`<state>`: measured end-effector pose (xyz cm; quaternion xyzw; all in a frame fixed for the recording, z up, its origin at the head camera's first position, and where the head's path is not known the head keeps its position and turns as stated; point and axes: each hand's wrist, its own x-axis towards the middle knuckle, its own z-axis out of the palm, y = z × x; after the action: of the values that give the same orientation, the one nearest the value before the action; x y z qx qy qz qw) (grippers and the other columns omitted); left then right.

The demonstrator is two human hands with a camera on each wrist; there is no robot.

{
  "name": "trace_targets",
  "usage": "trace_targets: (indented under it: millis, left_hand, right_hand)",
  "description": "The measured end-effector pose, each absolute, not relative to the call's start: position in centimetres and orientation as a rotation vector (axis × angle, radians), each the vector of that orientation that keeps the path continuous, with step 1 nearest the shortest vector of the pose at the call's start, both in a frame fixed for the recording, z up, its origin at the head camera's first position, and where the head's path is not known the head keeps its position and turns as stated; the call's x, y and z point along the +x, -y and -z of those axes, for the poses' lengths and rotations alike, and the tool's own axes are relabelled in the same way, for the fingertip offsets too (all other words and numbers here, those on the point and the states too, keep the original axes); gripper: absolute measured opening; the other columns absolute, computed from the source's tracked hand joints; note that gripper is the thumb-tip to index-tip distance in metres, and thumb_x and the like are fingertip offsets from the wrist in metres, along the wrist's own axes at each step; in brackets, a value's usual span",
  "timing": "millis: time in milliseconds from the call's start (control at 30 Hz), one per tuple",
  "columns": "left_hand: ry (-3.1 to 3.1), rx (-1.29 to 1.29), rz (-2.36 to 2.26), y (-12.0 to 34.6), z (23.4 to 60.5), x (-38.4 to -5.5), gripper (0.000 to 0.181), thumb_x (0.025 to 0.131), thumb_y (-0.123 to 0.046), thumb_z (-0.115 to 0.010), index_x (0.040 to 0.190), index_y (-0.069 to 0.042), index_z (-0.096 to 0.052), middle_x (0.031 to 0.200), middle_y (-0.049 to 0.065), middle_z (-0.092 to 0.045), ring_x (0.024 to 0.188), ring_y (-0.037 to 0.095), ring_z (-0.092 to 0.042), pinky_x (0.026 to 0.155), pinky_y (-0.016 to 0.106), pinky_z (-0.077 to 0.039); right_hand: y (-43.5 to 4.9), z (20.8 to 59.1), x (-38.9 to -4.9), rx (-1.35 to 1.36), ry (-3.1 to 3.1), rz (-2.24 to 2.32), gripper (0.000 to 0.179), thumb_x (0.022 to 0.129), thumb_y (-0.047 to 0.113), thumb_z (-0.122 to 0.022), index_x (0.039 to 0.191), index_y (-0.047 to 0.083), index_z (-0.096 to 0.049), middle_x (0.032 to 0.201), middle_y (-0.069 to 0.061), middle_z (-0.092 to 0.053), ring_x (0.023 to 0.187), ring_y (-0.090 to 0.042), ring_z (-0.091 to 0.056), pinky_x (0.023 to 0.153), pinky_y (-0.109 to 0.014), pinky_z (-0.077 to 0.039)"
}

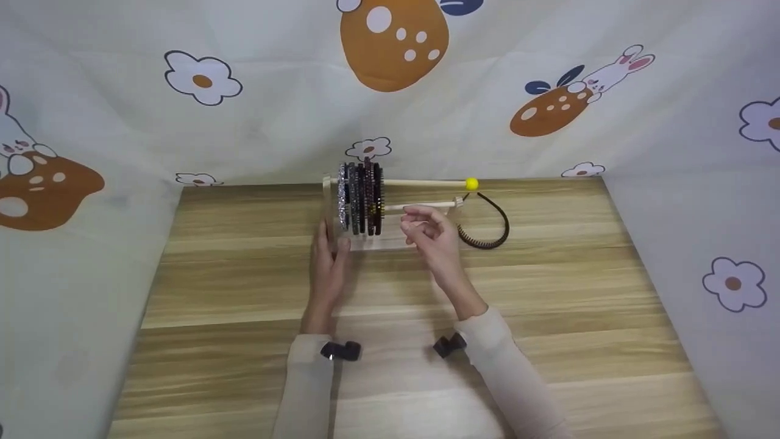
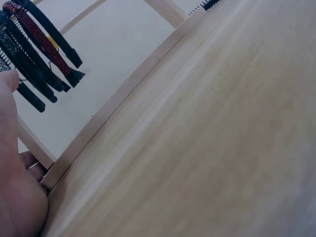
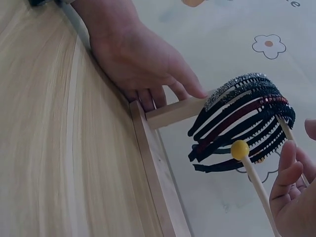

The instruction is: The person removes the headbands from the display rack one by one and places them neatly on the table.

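A wooden rack (image 1: 327,198) with two horizontal rods stands near the back of the table. Several headbands (image 1: 368,198), some glittery silver, some black, one dark red, hang together at the rack's left end. My left hand (image 1: 329,268) grips the rack's left end post, its thumb near the headbands and its other fingers behind the wood. My right hand (image 1: 434,244) is beside the nearer rod (image 1: 426,206), fingers loosely bent; I see nothing held in it. From the right wrist view the same hand (image 3: 296,197) appears at the right edge, near the rods.
A black toothed headband (image 1: 506,225) lies on the wooden table (image 1: 390,366), right of the rack. A yellow ball (image 1: 471,184) caps the far rod. Behind the table hangs a patterned cloth (image 1: 274,122); similar cloth flanks both sides.
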<state>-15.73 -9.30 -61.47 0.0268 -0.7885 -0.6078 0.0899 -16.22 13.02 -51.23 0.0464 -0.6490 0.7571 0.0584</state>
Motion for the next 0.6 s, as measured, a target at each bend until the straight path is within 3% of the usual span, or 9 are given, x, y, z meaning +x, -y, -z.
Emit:
trace_targets:
  millis: [233,467,600]
  left_hand:
    - [2.346,0.095,1.83,9.3,61.6,-15.7,0.086,0.114,-0.052,-0.054,0.177,-0.005,-0.019,0.176,0.029,-0.029,0.155,0.054,-0.04,0.125,0.074,-0.034]
    - [2.382,0.136,1.857,9.3,61.2,-15.4,0.089,0.114,-0.056,-0.051,0.177,-0.004,-0.016,0.182,0.026,-0.017,0.164,0.052,-0.024,0.132,0.071,-0.02]
    - [2.384,0.135,1.852,9.2,61.1,-15.5,0.083,0.115,-0.047,-0.052,0.177,-0.004,-0.017,0.182,0.026,-0.019,0.164,0.05,-0.024,0.133,0.069,-0.02]
  right_hand:
    - [-12.1,51.1,-16.5,0.181,1.983,-2.297,0.03,0.097,-0.002,-0.078,0.125,-0.009,-0.073,0.106,-0.008,-0.076,0.073,-0.013,-0.066,0.07,-0.026,-0.06]
    - [-11.2,51.0,-16.6,0.182,2.045,-2.322,0.036,0.097,0.001,-0.08,0.131,-0.008,-0.071,0.113,-0.016,-0.075,0.075,-0.012,-0.067,0.072,-0.025,-0.06]
    - [-10.7,50.7,-16.7,0.172,2.068,-2.324,0.04,0.096,0.002,-0.082,0.133,-0.007,-0.07,0.116,-0.015,-0.074,0.077,-0.012,-0.067,0.074,-0.025,-0.061]
